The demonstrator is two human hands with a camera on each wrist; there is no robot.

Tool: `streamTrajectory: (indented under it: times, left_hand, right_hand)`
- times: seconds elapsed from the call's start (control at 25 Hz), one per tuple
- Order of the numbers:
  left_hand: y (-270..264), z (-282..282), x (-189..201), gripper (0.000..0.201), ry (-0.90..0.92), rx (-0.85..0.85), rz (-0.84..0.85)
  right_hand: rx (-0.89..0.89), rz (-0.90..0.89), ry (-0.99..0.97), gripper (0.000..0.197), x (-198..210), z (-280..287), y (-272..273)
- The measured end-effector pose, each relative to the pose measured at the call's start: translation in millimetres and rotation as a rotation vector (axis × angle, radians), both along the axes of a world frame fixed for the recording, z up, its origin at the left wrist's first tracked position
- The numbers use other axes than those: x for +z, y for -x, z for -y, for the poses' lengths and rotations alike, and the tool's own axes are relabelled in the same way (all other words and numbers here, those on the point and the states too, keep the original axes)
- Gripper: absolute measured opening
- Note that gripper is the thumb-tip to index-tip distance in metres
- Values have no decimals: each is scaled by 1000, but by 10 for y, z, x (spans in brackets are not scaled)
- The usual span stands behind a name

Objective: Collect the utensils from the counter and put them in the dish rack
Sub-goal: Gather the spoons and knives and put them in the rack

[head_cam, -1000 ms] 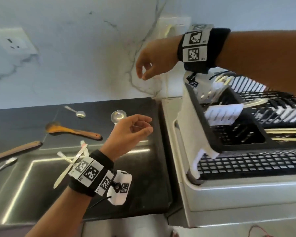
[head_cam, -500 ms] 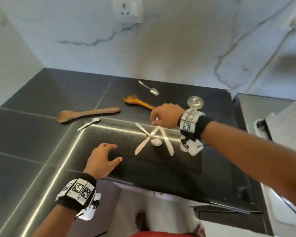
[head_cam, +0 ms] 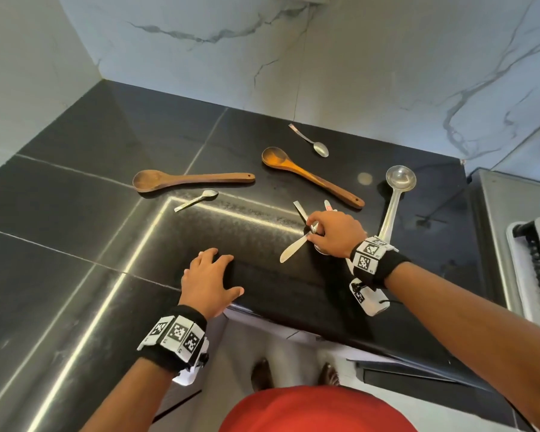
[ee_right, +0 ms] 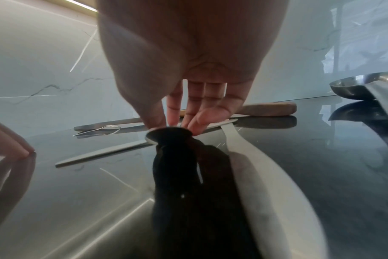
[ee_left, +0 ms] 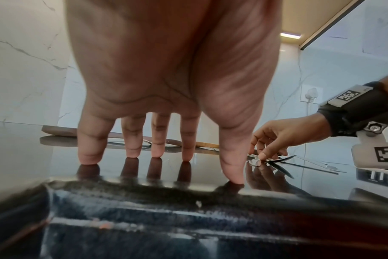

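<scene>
Utensils lie scattered over the black counter (head_cam: 75,213) in the middle of the head view. Two wooden spoons: a dark one (head_cam: 187,179) at centre left, bowl to the left and a hole in the handle's end, and a lighter, orange-tinted one (head_cam: 309,176) slanting down to the right. A small steel teaspoon (head_cam: 312,141) sits toward the upper centre near the marble wall (head_cam: 356,57), and another teaspoon (head_cam: 197,199) lies just below the dark spoon's handle. A steel ladle (head_cam: 395,201) lies at centre right, its round bowl uppermost and its handle running down behind the right wrist.

Just left of the ladle, a crossed cluster of thin steel cutlery sits under the right hand (head_cam: 334,233). A butter knife (head_cam: 293,249) with a rounded blade points down-left, and two flat handle ends stick out above the knuckles. The right wrist view shows thumb and fingertips (ee_right: 210,113) pinching together at the crossing point of these pieces; whether anything is lifted off the surface I cannot tell.

The left hand (head_cam: 208,280) rests near the counter's front edge at lower centre, fingers spread and straight, tips (ee_left: 87,156) touching the glossy surface, holding nothing.

The dish rack (head_cam: 536,269) peeks in at the right edge of the frame, well apart from the utensils.
</scene>
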State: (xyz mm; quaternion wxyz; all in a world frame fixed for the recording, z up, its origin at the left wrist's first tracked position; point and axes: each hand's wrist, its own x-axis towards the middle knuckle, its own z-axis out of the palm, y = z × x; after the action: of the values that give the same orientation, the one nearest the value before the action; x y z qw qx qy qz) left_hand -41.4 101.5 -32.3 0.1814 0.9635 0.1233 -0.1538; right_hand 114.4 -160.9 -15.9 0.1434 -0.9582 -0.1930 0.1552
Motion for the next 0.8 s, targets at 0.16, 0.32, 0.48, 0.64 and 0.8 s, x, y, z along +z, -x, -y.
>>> streamTrajectory:
  times: [0.16, 0.32, 0.48, 0.64, 0.8]
  left_hand:
    - [-36, 5, 30, 78, 4, 11, -12]
    - [-57, 42, 82, 74, 29, 32, -35]
    - [-106, 362, 195, 66, 156, -47, 209]
    - [-248, 894, 386, 49, 271, -253, 323]
    - [-283, 1160, 384, 19, 436, -168, 320]
  right_hand:
    - [-80, -97, 0, 33, -28, -84, -139]
    - [-76, -37, -97, 31, 28, -51, -87]
    - [264, -105, -183, 24, 356, 54, 26]
    - [577, -124, -186, 20, 636, 92, 219]
    - [605, -112, -360, 13, 683, 220, 194]
